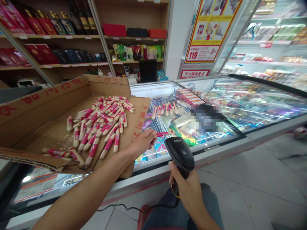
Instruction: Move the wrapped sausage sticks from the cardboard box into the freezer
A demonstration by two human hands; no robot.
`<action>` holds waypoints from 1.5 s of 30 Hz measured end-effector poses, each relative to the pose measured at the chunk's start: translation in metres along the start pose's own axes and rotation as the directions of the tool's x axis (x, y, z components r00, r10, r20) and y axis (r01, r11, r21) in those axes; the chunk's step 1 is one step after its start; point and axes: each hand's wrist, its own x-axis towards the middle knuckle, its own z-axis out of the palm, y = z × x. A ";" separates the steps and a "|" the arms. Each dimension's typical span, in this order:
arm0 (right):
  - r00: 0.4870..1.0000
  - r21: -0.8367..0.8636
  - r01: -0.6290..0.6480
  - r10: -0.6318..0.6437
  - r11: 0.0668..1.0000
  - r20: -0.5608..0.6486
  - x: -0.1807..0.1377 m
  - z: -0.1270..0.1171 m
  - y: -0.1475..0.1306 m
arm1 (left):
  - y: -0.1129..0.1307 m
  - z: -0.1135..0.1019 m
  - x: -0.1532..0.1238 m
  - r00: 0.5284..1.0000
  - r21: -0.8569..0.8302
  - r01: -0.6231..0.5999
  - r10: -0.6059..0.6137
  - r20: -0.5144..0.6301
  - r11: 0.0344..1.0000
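Observation:
My left hand (145, 140) is closed around one end of a sausage (164, 134) with a pink-red label, held level over the freezer's glass top. A black handheld barcode scanner (181, 156) is gripped in my right hand (188, 191), its head close beside and just below the sausage. To the left, a cardboard box (72, 92) with a low open side holds a heap of similar pale sausages (103, 118) with pink wrappers. Several more sausages (167, 109) lie in a row on the glass past my left hand.
The glass-topped freezer (230, 105) stretches right, with packaged goods under it. A pixelated dark object (208, 117) rests on the glass. The scanner's black cable (127, 207) runs left below the freezer edge. Shelves (134, 39) with boxes and bottles stand behind.

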 end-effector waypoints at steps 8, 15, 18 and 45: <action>1.000 0.011 0.001 -0.001 1.000 0.000 0.001 0.000 0.001 | 0.004 0.002 -0.002 1.000 0.010 0.023 -0.022 -0.009 1.000; 1.000 -0.018 0.017 -0.016 1.000 0.023 0.001 0.000 0.003 | 0.006 0.003 -0.002 0.999 0.012 0.042 -0.042 -0.017 0.999; 1.000 -0.008 0.010 -0.010 1.000 0.029 0.000 0.001 0.002 | 0.006 0.002 -0.002 0.999 -0.005 0.036 -0.036 -0.017 0.999; 0.999 0.023 0.021 -0.022 1.000 0.036 -0.005 0.002 -0.004 | -0.001 0.001 0.001 1.000 -0.023 -0.002 0.002 -0.012 1.000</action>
